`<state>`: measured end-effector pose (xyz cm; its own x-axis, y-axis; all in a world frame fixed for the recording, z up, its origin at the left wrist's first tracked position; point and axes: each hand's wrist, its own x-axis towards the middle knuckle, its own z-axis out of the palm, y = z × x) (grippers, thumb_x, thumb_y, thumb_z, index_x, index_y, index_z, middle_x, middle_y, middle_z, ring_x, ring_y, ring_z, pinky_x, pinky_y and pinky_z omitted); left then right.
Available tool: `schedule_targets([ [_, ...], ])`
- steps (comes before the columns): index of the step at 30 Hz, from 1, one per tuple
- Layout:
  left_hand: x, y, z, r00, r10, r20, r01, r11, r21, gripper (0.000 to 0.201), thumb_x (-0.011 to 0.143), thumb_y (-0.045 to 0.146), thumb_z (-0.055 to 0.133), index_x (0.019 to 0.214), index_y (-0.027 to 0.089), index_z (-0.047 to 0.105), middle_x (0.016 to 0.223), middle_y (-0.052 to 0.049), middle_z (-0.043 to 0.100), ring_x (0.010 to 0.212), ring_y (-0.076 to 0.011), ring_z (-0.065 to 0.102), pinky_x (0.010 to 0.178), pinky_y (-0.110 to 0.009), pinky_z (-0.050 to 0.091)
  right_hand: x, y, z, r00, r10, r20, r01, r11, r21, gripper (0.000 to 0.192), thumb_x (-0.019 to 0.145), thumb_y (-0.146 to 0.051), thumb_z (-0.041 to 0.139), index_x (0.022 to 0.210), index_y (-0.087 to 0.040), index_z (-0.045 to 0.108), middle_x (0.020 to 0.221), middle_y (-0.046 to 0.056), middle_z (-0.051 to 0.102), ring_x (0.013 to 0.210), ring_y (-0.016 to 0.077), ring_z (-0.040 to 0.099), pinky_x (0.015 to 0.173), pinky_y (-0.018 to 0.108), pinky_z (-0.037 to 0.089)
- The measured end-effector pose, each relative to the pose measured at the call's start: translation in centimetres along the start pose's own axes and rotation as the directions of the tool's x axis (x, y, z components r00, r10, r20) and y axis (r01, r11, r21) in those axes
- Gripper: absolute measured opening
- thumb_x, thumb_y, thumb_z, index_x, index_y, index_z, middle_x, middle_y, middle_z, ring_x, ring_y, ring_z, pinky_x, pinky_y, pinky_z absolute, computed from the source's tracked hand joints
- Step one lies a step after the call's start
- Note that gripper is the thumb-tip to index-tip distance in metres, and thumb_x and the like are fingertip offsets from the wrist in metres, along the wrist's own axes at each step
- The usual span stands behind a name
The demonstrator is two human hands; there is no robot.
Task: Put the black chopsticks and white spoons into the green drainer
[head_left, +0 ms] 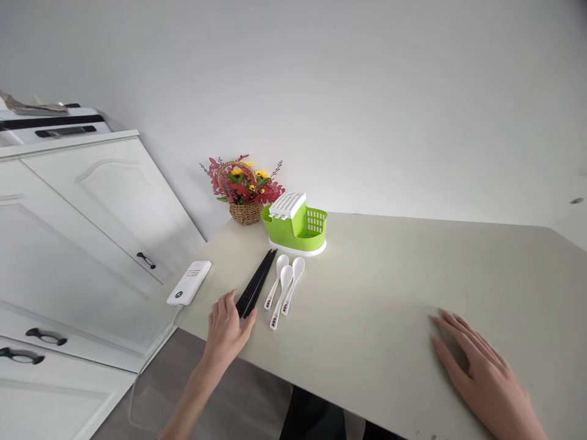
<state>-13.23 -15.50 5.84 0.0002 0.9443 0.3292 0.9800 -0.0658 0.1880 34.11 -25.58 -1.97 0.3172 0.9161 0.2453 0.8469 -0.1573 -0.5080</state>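
Black chopsticks (257,282) lie in a tight bundle on the pale worktop (389,293), their near ends hidden under the fingers (233,302) of the left hand (227,330). That hand curls over them at the worktop's front edge; whether it actually pinches the bundle or only touches it, I cannot tell. Just beside the chopsticks lie three white spoons (284,287), handles toward the person, with small markings too fine to read. Behind them stands a green cutlery holder (296,226) with a white slotted lid, and a flower basket (245,189) at the wall. Well apart, the right hand (481,373) rests flat, fingers spread and released, its wrist cut off by the picture's edge. A white power bank (189,282) sits at the left corner, its cable dropping out of sight.
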Motion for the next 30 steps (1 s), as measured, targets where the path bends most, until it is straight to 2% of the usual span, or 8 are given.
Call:
schedule_targets([
  [5,2.8,1.2,-0.8,0.986,-0.019,0.163,-0.013,0.98,0.197,0.052,0.098,0.045,0.047,0.123,0.003,0.063,0.126,-0.024,0.06,0.122,-0.0383,0.057,0.1,-0.048,0.05,0.0,0.0,0.1,0.999,-0.027,-0.023,0.027,1.0,0.002,0.061,0.099,-0.065,0.035,0.145,-0.029,0.057,0.16,0.001,0.05,0.149,0.0341,0.042,0.12,0.058,0.04],
  [10,6.0,3.4,-2.6,0.941,-0.062,0.333,-0.065,0.932,0.357,0.042,0.095,0.042,0.051,0.098,0.007,0.075,0.12,-0.023,0.064,0.121,-0.0391,0.057,0.1,-0.047,0.046,0.1,0.1,0.2,0.998,-0.046,-0.035,0.046,0.999,0.018,0.059,0.1,-0.062,0.036,0.144,-0.03,0.057,0.159,0.001,0.05,0.15,0.0339,0.042,0.121,0.059,0.039],
  [13,7.4,4.6,-3.3,0.913,-0.088,0.399,-0.092,0.907,0.411,0.037,0.091,0.041,0.056,0.091,0.01,0.077,0.119,-0.023,0.067,0.121,-0.0396,0.056,0.099,-0.047,0.045,0.1,0.2,0.3,0.998,-0.053,-0.041,0.054,0.998,0.024,0.06,0.1,-0.063,0.035,0.144,-0.03,0.057,0.159,0.0,0.05,0.15,0.0339,0.041,0.121,0.059,0.038],
  [18,8.7,5.6,-3.4,0.881,-0.106,0.462,-0.143,0.869,0.473,0.035,0.087,0.039,0.06,0.097,0.011,0.078,0.119,-0.022,0.068,0.118,-0.0384,0.058,0.098,-0.045,0.044,0.1,0.3,0.5,0.997,-0.064,-0.031,0.065,0.998,0.024,0.059,0.101,-0.062,0.035,0.145,-0.029,0.057,0.16,0.0,0.049,0.151,0.0332,0.04,0.121,0.059,0.038],
  [23,9.5,5.6,-2.7,0.853,-0.135,0.505,-0.174,0.837,0.518,0.034,0.089,0.03,0.058,0.109,0.009,0.076,0.127,-0.024,0.063,0.123,-0.0379,0.056,0.1,-0.047,0.042,0.1,0.1,0.3,0.997,-0.072,-0.039,0.073,0.997,0.02,0.057,0.101,-0.06,0.036,0.145,-0.031,0.057,0.159,-0.001,0.05,0.151,0.0318,0.04,0.12,0.058,0.04],
  [30,9.5,4.9,-2.3,0.847,-0.157,0.508,-0.154,0.842,0.517,0.04,0.095,0.028,0.049,0.119,0.006,0.072,0.136,-0.027,0.056,0.127,-0.0377,0.053,0.099,-0.048,0.044,0.1,-0.2,0.1,0.996,-0.073,-0.041,0.075,0.997,0.034,0.054,0.102,-0.057,0.036,0.144,-0.031,0.057,0.159,-0.001,0.051,0.151,0.0309,0.04,0.12,0.058,0.04],
])
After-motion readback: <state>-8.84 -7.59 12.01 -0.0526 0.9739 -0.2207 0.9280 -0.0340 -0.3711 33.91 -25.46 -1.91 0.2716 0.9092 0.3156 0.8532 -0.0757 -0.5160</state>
